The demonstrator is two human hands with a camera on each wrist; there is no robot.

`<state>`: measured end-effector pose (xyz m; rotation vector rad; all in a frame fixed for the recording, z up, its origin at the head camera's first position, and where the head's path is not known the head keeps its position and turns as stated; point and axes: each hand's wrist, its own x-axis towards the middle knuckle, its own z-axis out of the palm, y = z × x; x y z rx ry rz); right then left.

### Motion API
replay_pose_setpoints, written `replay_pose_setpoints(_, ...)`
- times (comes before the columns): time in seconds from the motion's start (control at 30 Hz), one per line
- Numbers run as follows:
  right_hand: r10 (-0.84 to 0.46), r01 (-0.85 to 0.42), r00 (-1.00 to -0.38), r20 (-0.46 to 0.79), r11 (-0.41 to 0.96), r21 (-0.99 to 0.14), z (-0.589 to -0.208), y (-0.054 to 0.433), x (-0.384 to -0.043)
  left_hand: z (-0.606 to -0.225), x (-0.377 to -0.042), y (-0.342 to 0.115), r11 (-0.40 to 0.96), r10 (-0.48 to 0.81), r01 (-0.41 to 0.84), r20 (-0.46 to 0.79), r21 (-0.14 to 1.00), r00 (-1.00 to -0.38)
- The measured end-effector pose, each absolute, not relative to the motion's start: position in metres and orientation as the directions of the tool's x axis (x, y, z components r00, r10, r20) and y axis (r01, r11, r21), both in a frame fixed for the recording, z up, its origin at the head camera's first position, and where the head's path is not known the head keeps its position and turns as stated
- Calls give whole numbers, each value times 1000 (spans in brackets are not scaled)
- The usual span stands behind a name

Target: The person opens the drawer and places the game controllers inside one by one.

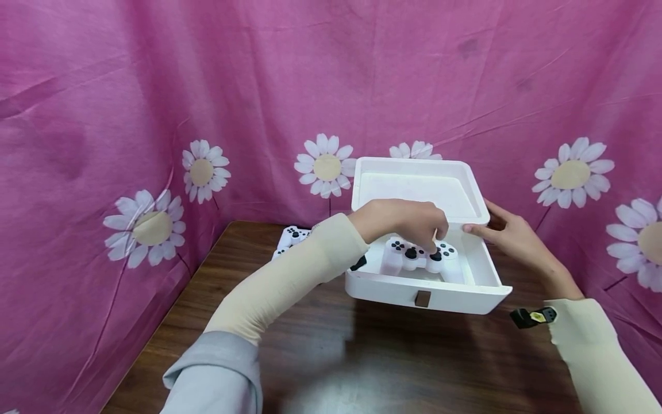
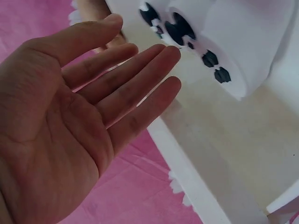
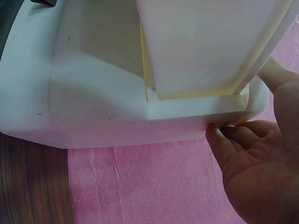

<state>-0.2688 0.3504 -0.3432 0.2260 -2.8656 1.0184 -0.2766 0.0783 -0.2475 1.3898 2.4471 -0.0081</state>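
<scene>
White box [image 1: 414, 190], recessed top, at the far side of a dark wood-grain table [image 1: 310, 356]; drawer [image 1: 460, 300] standing open on the near side, brown tab [image 1: 422, 298] at front. White game controller [image 1: 422, 263]: inside the drawer, black sticks upward. Left hand [image 1: 411, 219]: fingers extended, close above this controller; contact cannot be told. Right hand [image 1: 509, 234]: thumb and fingers gripping the box's right side. Second controller [image 1: 291, 236]: on the table, left of the box, partly hidden by the left forearm [image 1: 289, 276].

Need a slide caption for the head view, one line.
Left hand over a white controller in the open drawer, right hand holding the box.
</scene>
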Motion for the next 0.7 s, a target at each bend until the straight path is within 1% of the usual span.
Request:
replay_pose_setpoints(0.07,-109,-171,-985,137,766,-619,-343,350,-269,-246,-275,73,495,860,853,-232,167,-454)
replay_pose_setpoints(0.27,-103,-170,-984,142,768,-618,-344,350,-269,-241,-262,55,450,893,868,-130,211,-431)
replay_pose_setpoints(0.37,-101,-167,-985,141,769,-617,-344,351,-269,-239,-252,47,414,910,885,-72,212,-408)
replay_pose_setpoints(0.43,-99,-166,-985,141,766,-621,-345,351,-269,-238,-244,42,402,914,894,-26,200,-405)
replay_pose_setpoints(0.57,-96,-166,-985,144,765,-623,-346,352,-269,-240,-230,32,406,905,898,57,170,-421)
replay_pose_setpoints(0.7,-92,-158,-986,137,764,-625,-347,351,-270,-246,-219,20,423,884,889,138,175,-447)
